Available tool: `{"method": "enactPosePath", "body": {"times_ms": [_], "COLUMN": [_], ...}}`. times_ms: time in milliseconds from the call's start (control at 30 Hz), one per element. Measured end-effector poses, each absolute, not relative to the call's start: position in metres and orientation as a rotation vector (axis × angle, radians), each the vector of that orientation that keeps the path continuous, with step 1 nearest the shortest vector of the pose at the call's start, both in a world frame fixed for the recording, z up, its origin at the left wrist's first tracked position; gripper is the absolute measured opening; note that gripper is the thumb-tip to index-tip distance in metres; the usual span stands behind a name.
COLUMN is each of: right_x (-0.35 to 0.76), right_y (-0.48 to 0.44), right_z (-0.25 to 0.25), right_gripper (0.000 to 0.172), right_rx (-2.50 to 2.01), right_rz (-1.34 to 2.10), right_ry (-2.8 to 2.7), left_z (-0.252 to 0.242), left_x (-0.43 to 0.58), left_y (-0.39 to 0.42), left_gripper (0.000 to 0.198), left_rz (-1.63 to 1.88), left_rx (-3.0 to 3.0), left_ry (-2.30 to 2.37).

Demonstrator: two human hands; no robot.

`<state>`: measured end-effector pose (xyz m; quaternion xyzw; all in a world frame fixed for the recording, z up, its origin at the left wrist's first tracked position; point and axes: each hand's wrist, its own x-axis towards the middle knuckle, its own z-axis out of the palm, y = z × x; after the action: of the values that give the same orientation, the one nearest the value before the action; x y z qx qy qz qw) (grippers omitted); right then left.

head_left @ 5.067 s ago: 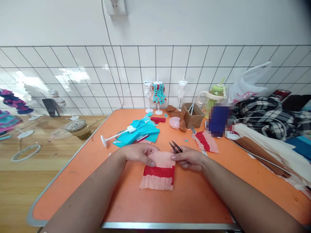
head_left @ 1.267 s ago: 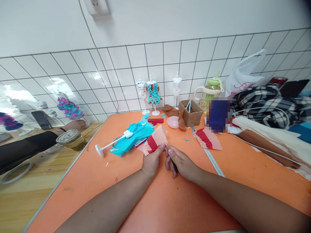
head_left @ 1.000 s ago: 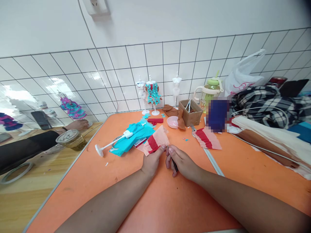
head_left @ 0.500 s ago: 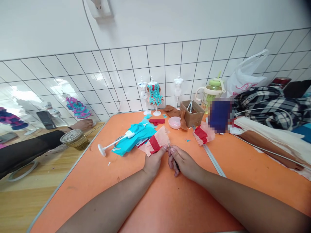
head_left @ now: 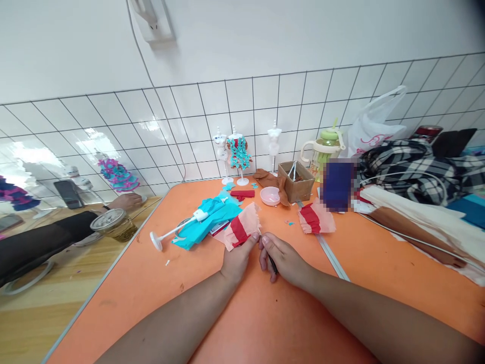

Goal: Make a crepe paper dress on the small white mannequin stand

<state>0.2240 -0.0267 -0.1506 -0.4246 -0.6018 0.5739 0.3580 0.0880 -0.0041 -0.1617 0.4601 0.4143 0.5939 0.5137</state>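
Pinched in my left hand [head_left: 239, 256] is a piece of pink crepe paper with a red band [head_left: 242, 227], its edges ragged. My right hand [head_left: 282, 255] is closed round a slim black-handled tool [head_left: 273, 264] with a thin pale tip that reaches the paper's right edge; its exact kind cannot be made out. The hands are close together over the orange table [head_left: 242, 313]. Behind my left hand, a white mannequin stand [head_left: 170, 236] lies on turquoise paper [head_left: 206, 227]. A second pink-and-red paper piece [head_left: 314, 218] lies to the right of my hands.
Farther back stand a mannequin dressed in turquoise paper [head_left: 239, 153], a bare white mannequin [head_left: 273, 141], a pink bowl [head_left: 270, 196], a cardboard box [head_left: 299, 187] and a green-lidded bottle [head_left: 326, 149]. At left, another person's hand [head_left: 127, 201] rests near a lidded jar [head_left: 113, 222].
The whole view has shifted slightly. Both hands keep their hold, and the tool's tip stays beside the paper's edge.
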Motion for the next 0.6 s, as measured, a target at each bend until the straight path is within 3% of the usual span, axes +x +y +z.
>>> {"method": "enactPosePath", "body": {"times_ms": [600], "right_x": [0.2248], "right_y": [-0.0270], "right_z": [-0.1494], "right_gripper": [0.044], "right_rx": [-1.093], "right_rz": [1.467], "right_ry": [-1.569], "left_z": [-0.1635], "left_x": [0.0866], "left_y": [-0.0045], "left_gripper": [0.025], "left_rz": [1.430], "left_rx": [1.094], "left_ry": [0.985]}}
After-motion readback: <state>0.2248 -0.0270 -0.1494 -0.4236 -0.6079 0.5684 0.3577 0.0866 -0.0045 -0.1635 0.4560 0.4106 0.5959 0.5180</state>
